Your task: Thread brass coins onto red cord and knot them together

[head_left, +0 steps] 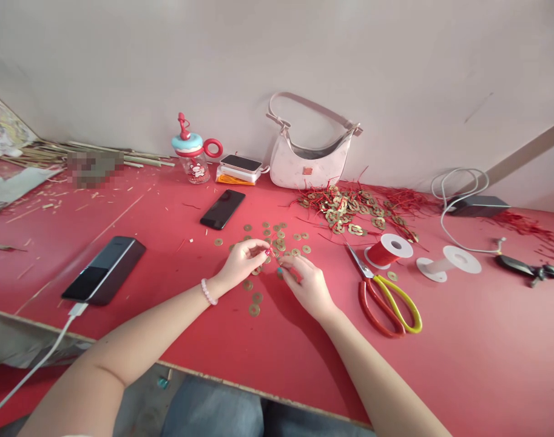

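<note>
Over the middle of the red table, my left hand (243,264) is closed in a pinch on a short bit of red cord (272,252). My right hand (309,286) meets it from the right, thumb and fingers pressed together; what lies in them is too small to make out. Loose brass coins with centre holes (254,310) are scattered beneath and around both hands. Right of my right hand lie scissors (389,300) with one red and one yellow handle, and a spool of red cord (386,250).
A heap of coins tied with red cord (356,209) lies before a pale handbag (308,161). An emptied spool (448,262) stands at right. Phones (222,209), a charging device (104,270), a straw cup (195,158) and thin sticks (144,159) occupy the left and back.
</note>
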The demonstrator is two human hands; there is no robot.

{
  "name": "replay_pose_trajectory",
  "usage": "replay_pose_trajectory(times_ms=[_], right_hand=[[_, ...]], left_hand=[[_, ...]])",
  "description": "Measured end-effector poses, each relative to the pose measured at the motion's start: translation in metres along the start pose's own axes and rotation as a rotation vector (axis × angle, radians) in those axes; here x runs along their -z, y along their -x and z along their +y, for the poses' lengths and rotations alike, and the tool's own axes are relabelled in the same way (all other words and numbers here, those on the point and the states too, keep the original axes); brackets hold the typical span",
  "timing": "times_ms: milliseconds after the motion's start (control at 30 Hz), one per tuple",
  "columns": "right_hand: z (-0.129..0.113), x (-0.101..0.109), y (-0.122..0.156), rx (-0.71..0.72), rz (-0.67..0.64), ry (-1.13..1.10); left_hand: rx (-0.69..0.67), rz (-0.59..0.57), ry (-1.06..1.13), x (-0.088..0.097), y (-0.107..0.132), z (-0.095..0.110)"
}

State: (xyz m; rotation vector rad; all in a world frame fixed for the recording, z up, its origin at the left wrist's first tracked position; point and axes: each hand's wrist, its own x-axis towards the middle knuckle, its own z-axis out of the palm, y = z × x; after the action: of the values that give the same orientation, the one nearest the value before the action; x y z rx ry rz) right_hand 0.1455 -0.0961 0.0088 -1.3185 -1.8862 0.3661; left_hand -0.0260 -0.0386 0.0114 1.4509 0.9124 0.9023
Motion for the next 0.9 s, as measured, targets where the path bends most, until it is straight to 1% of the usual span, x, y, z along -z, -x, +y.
replay_pose_trajectory(times_ms=[67,133,267,367,467,567,700,767,900], right_hand=[[-0.0004,0.0010,0.0002,-0.001,-0.003,-0.005],[-0.0008,0.0023,0.0000,0.014,-0.032,0.012],[-0.0012,0.0043,-0.0013,0.106,-0.090,0.071],[-0.0017,0.0052,-0.0025,0.206,-0.079,0.078],[-0.0023,0.0058,-0.0029,0.235,-0.004,0.089],[-0.0020,0.0061,-0.0027,0.206,0.061,0.099],[0.0002,0.0062,-0.0028,0.145,0.094,0.089],[0.0016,0.0057,-0.0029,0.092,0.070,0.057],[0.0037,0.0036,-0.0022,-0.060,0.002,-0.031]], left_hand=[[0.018,0.011,0.014,0.0006,-0.0010,-0.0013],[0.019,0.028,0.017,0.0010,-0.0021,-0.0026],[-0.005,0.032,-0.044,0.0009,-0.0029,-0.0017],[-0.069,-0.016,-0.177,-0.0009,-0.0011,0.0022],[-0.188,-0.097,-0.324,-0.0034,0.0019,0.0053],[-0.283,-0.152,-0.435,-0.0051,0.0044,0.0060],[-0.352,-0.192,-0.474,-0.0045,0.0051,0.0049],[-0.347,-0.202,-0.466,-0.0033,0.0047,0.0044],[-0.287,-0.193,-0.422,-0.0019,0.0042,0.0052]])
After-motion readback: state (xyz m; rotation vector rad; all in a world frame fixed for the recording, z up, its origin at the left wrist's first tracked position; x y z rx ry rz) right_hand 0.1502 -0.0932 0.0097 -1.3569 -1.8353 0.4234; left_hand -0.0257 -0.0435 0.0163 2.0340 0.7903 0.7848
